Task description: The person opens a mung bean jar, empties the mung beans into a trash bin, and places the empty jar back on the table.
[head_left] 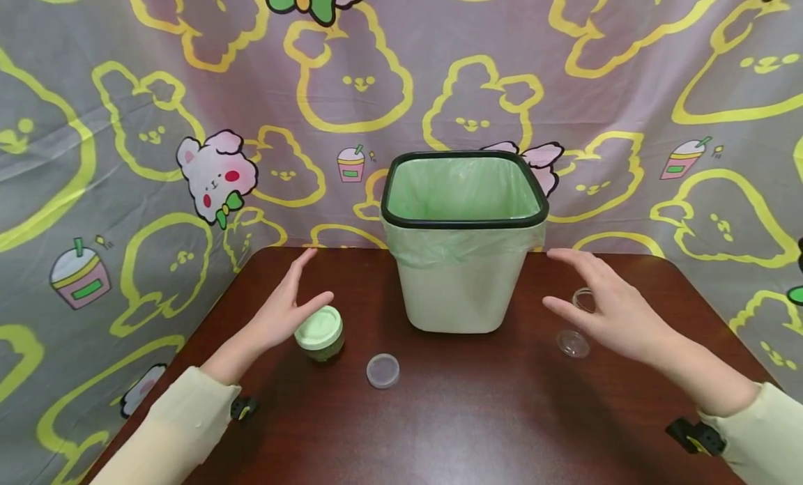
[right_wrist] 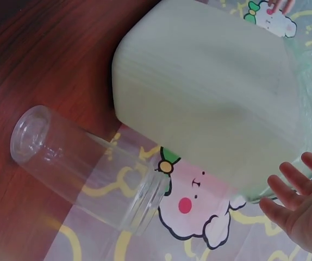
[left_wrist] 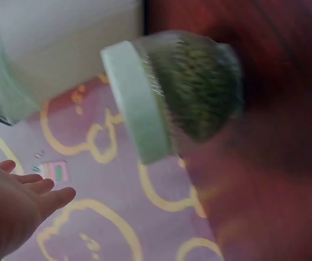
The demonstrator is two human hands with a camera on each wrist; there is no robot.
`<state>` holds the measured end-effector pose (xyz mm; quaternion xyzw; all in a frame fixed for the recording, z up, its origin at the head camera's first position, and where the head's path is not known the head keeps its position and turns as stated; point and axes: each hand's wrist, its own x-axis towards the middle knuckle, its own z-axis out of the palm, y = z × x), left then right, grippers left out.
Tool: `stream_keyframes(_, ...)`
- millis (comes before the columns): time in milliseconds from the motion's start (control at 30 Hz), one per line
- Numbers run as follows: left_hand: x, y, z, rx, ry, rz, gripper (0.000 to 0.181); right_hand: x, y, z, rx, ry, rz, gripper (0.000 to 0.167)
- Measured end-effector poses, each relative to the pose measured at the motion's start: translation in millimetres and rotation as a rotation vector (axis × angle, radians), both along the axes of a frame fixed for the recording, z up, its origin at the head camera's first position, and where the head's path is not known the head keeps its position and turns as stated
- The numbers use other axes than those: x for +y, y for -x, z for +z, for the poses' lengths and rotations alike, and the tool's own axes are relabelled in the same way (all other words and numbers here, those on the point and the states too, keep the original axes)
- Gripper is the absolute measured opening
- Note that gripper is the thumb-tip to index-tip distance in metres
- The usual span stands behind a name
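My left hand (head_left: 279,314) hovers over the table's left side with its fingers extended and thumb apart, holding nothing. Near it stands a jar with a pale green lid (head_left: 320,332); the left wrist view shows dark green contents in this jar (left_wrist: 199,81), apart from the fingers. On the right, my right hand (head_left: 611,314) is raised, fingers spread and holding nothing. Beneath and beside it stands a clear, open-topped jar (right_wrist: 85,168), partly hidden by that hand in the head view. A translucent round lid (head_left: 383,371) lies flat between the hands.
A cream waste bin (head_left: 461,297) with a dark rim and a light green liner bag (head_left: 464,244) stands at the table's back middle. The dark brown table (head_left: 439,415) meets a cartoon-patterned cloth (head_left: 351,60) behind and at both sides.
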<state>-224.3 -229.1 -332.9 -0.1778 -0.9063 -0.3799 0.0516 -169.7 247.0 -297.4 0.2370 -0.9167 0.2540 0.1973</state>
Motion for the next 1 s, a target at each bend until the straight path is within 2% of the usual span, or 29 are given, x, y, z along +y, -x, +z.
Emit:
stream_keyframes(267, -19.8, -0.5, -22.9, -0.127, -0.004, 0.032, 0.096, -3.0, -1.2, -5.1, 0.023, -0.010, 0.015, 0.063)
stream_keyframes(500, -29.1, -3.0, -42.4, -0.196, -0.035, 0.000, 0.101, -3.8, -2.4, -8.3, 0.014, -0.039, 0.010, 0.063)
stream_keyframes(700, -32.7, -3.2, -57.4, -0.210, -0.092, -0.061, 0.103, -6.3, -0.8, -8.1, -0.007, -0.054, 0.024, 0.062)
stream_keyframes(767, -34.2, -2.0, -62.7, -0.219, -0.085, -0.069, 0.104, -7.4, -0.8, -8.1, -0.016, -0.054, 0.026, 0.062)
stream_keyframes(1000, -35.1, 0.2, -70.9, -0.218, -0.036, -0.038, 0.106, -11.0, 0.4, -9.6, -0.041, -0.051, 0.042, 0.062)
